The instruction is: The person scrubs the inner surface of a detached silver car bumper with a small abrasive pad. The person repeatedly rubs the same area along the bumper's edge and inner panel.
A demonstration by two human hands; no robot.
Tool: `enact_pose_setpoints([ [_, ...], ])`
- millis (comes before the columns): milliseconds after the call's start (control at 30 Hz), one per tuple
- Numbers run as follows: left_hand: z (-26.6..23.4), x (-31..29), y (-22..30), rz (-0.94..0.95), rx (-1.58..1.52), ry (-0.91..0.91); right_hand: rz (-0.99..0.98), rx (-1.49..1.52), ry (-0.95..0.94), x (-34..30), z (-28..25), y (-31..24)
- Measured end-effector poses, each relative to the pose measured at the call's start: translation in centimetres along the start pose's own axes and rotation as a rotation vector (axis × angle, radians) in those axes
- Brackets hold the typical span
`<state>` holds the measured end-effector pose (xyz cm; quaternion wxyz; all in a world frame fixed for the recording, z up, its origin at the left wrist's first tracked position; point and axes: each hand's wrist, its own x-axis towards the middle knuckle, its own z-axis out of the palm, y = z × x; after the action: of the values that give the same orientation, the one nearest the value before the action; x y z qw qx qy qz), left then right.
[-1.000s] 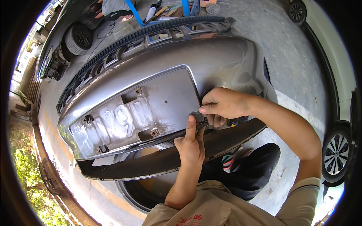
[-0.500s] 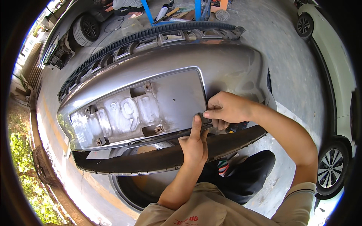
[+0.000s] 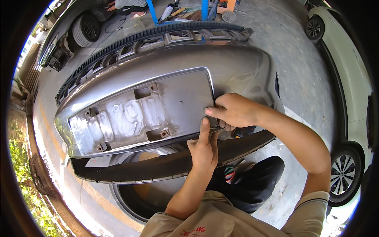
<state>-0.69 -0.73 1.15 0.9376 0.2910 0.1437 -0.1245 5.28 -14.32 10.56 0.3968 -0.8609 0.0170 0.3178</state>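
A silver-grey car bumper (image 3: 241,59) lies across in front of me, with a framed number-plate recess (image 3: 185,94) facing up. My left hand (image 3: 202,150) comes from below and is closed on the recess's lower right corner, thumb upright on the face and fingers behind the edge. Just above it, my right hand (image 3: 233,110) pinches the right edge of the same corner, its thumb pressed on the panel face close to the left thumb tip. The right fingers curl behind the edge, partly hidden. Below the recess curves the bumper's dark lower lip (image 3: 158,172).
A tyre (image 3: 136,209) lies under the bumper's near side. White cars stand along the right, one showing its wheel (image 3: 342,177). At the back are a blue-legged stand (image 3: 205,10) with tools, a person (image 3: 130,6) and a car with its wheel (image 3: 87,29).
My right thumb has shifted left and up, from the recess edge onto the panel face. The left hand keeps its hold. The whole view has moved slightly.
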Motion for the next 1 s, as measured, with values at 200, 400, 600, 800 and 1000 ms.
enact_pose_setpoints([
  [200,0.2,-0.2,-0.3,0.066,0.061,0.069,-0.049,-0.072,0.054,-0.1,0.5,0.0],
  [400,0.1,0.3,-1.0,0.1,0.048,0.062,-0.069,0.057,0.058,-0.5,0.5,0.2],
  [600,-0.1,-0.3,-0.4,0.052,-0.011,0.042,-0.065,-0.019,0.104,-0.9,1.6,0.7],
  [800,-0.9,-0.5,-0.7,0.031,0.001,0.028,-0.09,0.134,0.153,-1.0,1.9,1.5],
  [1000,-0.2,-0.4,-0.5,0.012,-0.052,0.022,-0.074,0.227,0.097,-0.7,1.4,1.3],
])
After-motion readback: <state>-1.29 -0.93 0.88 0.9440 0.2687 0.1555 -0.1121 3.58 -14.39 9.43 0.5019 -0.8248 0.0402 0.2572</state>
